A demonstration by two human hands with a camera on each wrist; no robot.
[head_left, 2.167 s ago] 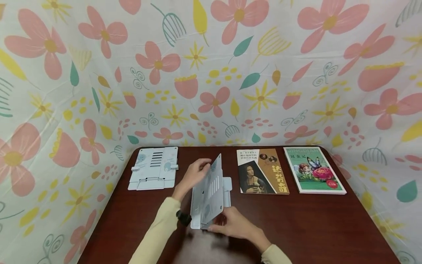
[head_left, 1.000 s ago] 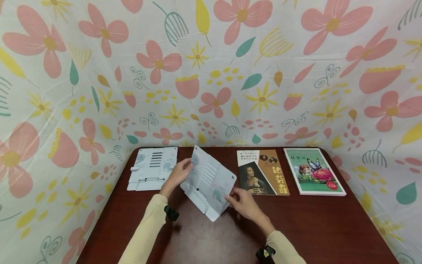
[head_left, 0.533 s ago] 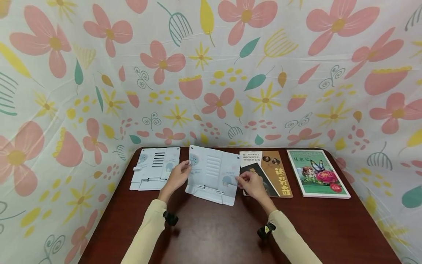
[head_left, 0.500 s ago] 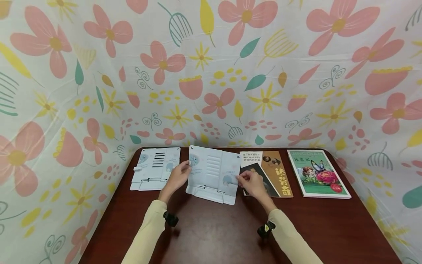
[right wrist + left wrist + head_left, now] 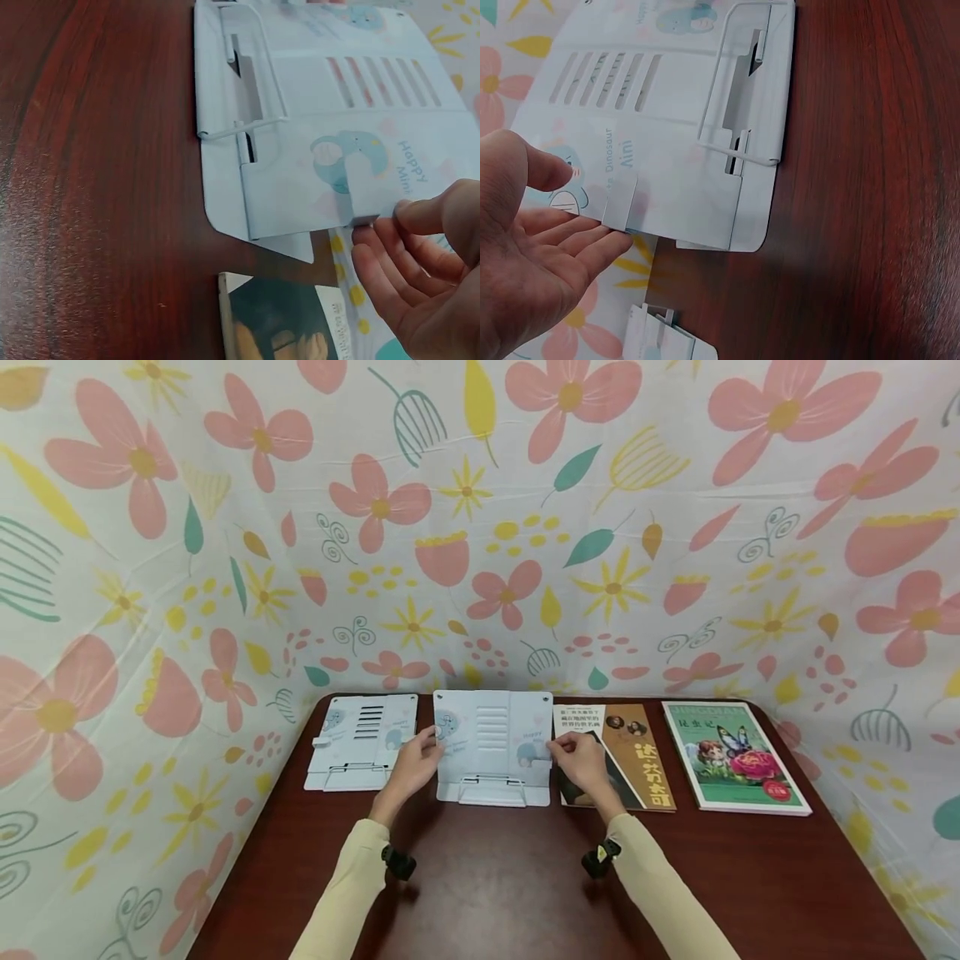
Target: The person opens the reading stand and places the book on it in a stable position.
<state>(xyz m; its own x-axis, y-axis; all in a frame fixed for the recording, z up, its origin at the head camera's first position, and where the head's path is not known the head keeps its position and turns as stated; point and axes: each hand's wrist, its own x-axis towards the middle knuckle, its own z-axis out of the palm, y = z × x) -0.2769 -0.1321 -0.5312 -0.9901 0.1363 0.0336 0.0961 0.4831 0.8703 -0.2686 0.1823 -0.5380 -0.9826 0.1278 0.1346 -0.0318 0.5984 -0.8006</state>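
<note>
A white book stand (image 5: 493, 718) with pale blue cartoon prints, a column of slots and a wire page rest (image 5: 491, 792) faces me at the back middle of the table, its panel tilted up. At its left edge my left hand (image 5: 415, 768) holds on, thumb over the front and fingers behind, beside a small side clip (image 5: 620, 202). My right hand (image 5: 585, 764) pinches the right edge between thumb and fingertips, right by the other clip (image 5: 361, 187). Part of the stand's rear support is hidden behind the panel.
To the left lies a matching stand (image 5: 367, 747), folded flat. On the right, an orange-brown book with a portrait cover (image 5: 652, 752) lies partly under my right hand, and a green book (image 5: 738, 768) lies beyond it. A floral cloth wall (image 5: 517, 527) borders the dark wooden table (image 5: 487, 885).
The stand was side-on, then slanted. Both hands have swung it round to face me and moved it back until its lower edge runs straight across. The books have not moved.
</note>
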